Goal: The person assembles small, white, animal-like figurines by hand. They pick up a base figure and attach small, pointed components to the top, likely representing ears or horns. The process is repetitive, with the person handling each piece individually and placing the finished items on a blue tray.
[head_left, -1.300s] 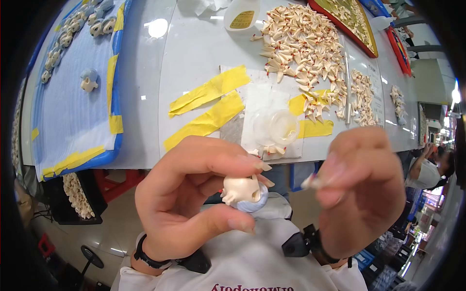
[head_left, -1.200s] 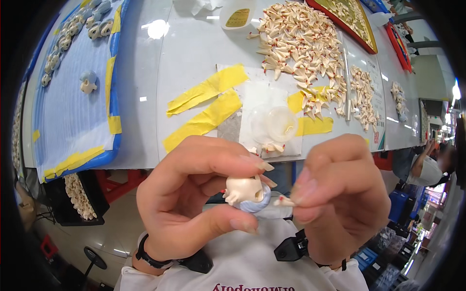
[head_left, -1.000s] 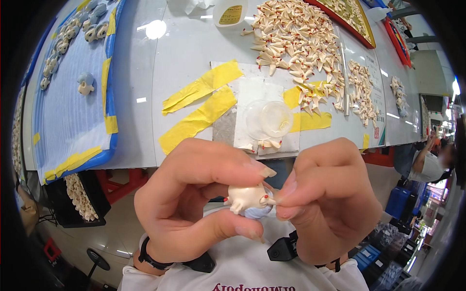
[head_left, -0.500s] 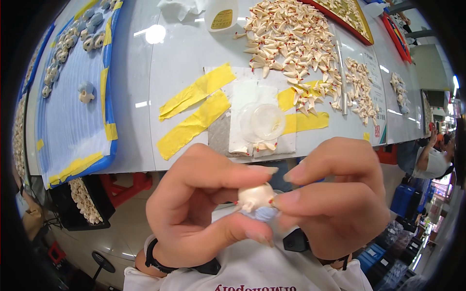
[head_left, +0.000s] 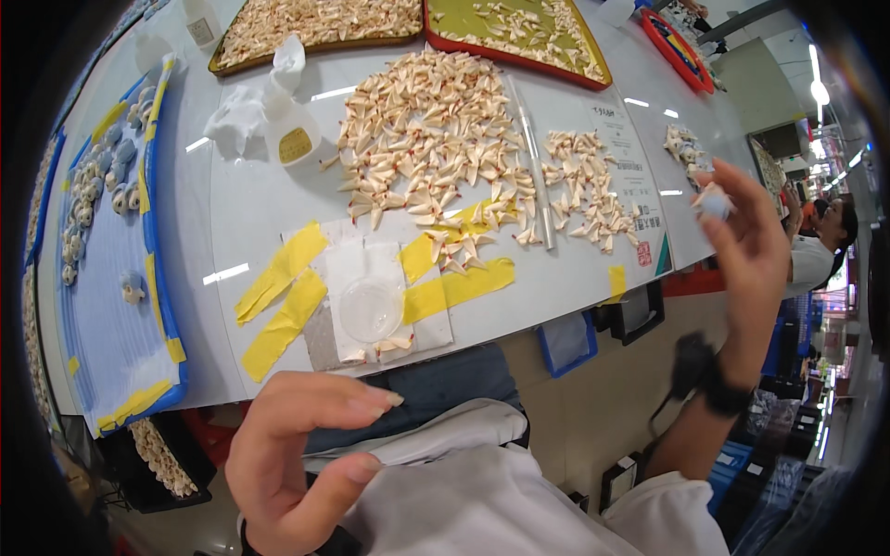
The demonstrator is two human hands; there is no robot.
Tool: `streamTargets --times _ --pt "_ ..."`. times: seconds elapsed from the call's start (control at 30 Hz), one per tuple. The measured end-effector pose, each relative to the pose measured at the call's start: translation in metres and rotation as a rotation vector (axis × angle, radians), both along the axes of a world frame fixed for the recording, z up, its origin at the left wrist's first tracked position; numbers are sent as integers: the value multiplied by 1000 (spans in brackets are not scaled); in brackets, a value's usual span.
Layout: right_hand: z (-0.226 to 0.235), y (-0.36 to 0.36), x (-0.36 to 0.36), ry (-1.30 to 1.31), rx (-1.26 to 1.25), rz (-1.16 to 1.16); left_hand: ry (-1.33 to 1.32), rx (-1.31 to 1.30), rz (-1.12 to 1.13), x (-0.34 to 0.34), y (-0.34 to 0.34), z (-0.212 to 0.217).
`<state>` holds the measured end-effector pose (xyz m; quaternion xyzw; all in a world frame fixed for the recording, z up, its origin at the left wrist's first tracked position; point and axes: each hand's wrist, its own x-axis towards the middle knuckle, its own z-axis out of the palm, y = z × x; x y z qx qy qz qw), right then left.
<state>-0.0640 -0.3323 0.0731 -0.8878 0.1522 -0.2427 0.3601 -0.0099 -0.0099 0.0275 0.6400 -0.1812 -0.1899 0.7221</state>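
Figurine [head_left: 714, 199], a small pale piece with a bluish part, sits pinched between the fingertips of the right hand [head_left: 746, 250], which is raised out to the right, past the table edge. That hand's fingers are closed on it, and a dark watch band [head_left: 718, 394] wraps the wrist below. The left hand [head_left: 297, 454] is low in front of the body, holding nothing, with its fingers curled and the thumb apart from them. Just beyond it, on the white table [head_left: 250, 199], a clear round dish [head_left: 371, 310] rests on a white sheet [head_left: 357, 264] fixed down with yellow tape strips [head_left: 283, 296]. Farther back lies a broad pile of small cream pointed pieces [head_left: 436, 157], with a clear rod [head_left: 530, 157] beside it. A white squeeze bottle [head_left: 292, 130] stands to the left of the pile. On the far left, a blue mat [head_left: 107, 296] carries small figures in rows. Two trays [head_left: 417, 23] with more pieces sit along the far edge.
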Motion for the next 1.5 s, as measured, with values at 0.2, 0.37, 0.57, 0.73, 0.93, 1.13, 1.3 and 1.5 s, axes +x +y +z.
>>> streamTargets --times 0.2,0.37,0.57,0.73,0.93,1.13,1.3,1.5 --pt "-13 -112 -9 411 -330 -57 -365 312 -119 22 16 32" --pt "-35 -139 -7 314 -445 -80 -761 660 54 70 66 66" --pt "-12 -128 -37 324 -456 -178 -614 879 203 213 146 50" --pt "-5 -84 -38 336 -381 12 -734 1470 213 252 198 1" --pt "-2 -76 -64 386 -216 -76 -675 1416 230 216 176 23" --pt "14 -31 -30 295 -339 62 -562 1165 97 202 147 39" --pt "7 3 25 248 -284 285 -509 1195 20 185 150 39" --pt "-7 13 60 262 -235 384 -353 1048 57 182 150 61"
